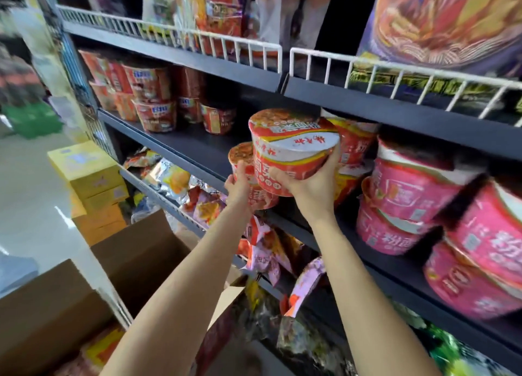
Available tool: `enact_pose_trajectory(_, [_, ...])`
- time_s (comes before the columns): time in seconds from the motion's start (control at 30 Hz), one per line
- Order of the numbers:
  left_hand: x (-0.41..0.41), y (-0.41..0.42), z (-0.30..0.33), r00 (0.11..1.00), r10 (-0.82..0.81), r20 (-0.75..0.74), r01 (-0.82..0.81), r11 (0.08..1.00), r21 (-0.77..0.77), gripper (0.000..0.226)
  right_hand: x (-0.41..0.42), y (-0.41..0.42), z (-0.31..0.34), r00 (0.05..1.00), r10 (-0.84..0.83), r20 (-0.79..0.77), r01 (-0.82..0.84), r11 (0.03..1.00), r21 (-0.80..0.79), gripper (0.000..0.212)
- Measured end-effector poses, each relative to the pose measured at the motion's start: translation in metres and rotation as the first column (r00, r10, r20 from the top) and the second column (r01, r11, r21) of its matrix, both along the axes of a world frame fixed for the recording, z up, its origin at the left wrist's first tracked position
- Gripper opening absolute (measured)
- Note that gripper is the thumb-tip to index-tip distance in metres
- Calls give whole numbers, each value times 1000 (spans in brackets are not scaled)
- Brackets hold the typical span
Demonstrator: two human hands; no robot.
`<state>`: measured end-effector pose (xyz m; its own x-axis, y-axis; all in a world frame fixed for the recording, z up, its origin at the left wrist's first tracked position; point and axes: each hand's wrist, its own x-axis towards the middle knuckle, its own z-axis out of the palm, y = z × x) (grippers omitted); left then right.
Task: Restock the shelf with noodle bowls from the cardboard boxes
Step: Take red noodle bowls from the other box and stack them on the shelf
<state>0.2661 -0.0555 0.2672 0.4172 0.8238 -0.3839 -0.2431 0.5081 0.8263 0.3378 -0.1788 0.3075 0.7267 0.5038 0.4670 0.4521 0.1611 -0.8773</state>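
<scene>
My right hand [309,182] grips a red noodle bowl [291,146] from below, holding it tilted at the front edge of the dark middle shelf [197,146]. My left hand [238,183] holds a second red noodle bowl [243,160], lower and to the left, partly hidden behind the first. Behind them on the shelf stand more red-and-yellow bowls [353,146]. An open cardboard box [141,251] sits below my arms at the lower left.
Stacked pink noodle bowls [409,194] fill the shelf to the right; red cups [154,101] stand at its far left. Snack packets [262,248] crowd the shelf below. Yellow cartons [90,175] are piled on the floor at left. A white wire rail [175,33] edges the top shelf.
</scene>
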Motion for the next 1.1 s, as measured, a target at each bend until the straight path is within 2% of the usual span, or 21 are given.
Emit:
enact_pose_trajectory(0.07, [0, -6, 11, 996, -85, 12, 85, 996, 5, 80, 7, 17, 1, 1000, -6, 15, 6, 1000, -13, 127])
enact_pose_trajectory(0.13, [-1, -4, 9, 999, -49, 10, 49, 999, -1, 59, 13, 34, 5, 1000, -15, 24, 15, 999, -31, 126])
enact_pose_trajectory(0.33, [8, 9, 8, 983, 21, 181, -9, 998, -67, 65, 26, 81, 11, 993, -96, 67, 103, 989, -111, 128])
enact_pose_trajectory(0.4, [18, 13, 11, 969, 39, 243, -26, 998, -56, 62, 30, 91, 7, 988, -113, 101, 136, 959, -249, 119])
enact_pose_trajectory(0.5, [32, 21, 14, 944, 45, 326, -37, 999, -30, 58, 35, 92, -2, 960, -179, 214, 262, 843, -469, 91])
enact_pose_trajectory(0.6, [33, 23, 18, 946, -28, 322, 5, 997, 74, 53, 24, 81, -16, 948, -168, 269, 289, 807, -514, 80])
enact_pose_trajectory(0.7, [4, 16, 18, 986, -53, 160, 22, 981, 192, 41, -5, 65, -28, 925, -137, 355, 274, 888, -369, 66])
enact_pose_trajectory(0.77, [-40, 7, 9, 998, -58, 14, 50, 939, 340, 32, -34, 56, -38, 910, -105, 401, 214, 947, -240, 49])
enact_pose_trajectory(0.8, [-69, 1, 0, 997, -54, -48, 70, 888, 455, 28, -50, 51, -44, 905, -74, 419, 175, 962, -209, 42])
enact_pose_trajectory(0.87, [-139, -10, -24, 974, 38, -222, 137, 680, 720, 23, -86, 44, -59, 890, 33, 456, 74, 974, -215, 30])
enact_pose_trajectory(0.93, [-213, -14, -55, 870, 186, -456, 315, 502, 805, 21, -124, 43, -80, 848, 188, 496, -45, 957, -286, 26])
enact_pose_trajectory(0.97, [-250, -15, -70, 783, 258, -566, 405, 478, 779, 20, -142, 44, -93, 818, 279, 503, -108, 933, -342, 26])
enact_pose_trajectory(1.03, [-320, -14, -102, 620, 363, -696, 478, 529, 702, 19, -181, 52, -122, 746, 478, 464, -250, 847, -470, 24])
enact_pose_trajectory(1.1, [-383, -13, -133, 510, 413, -754, 419, 647, 637, 20, -220, 65, -153, 649, 653, 391, -366, 718, -593, 20])
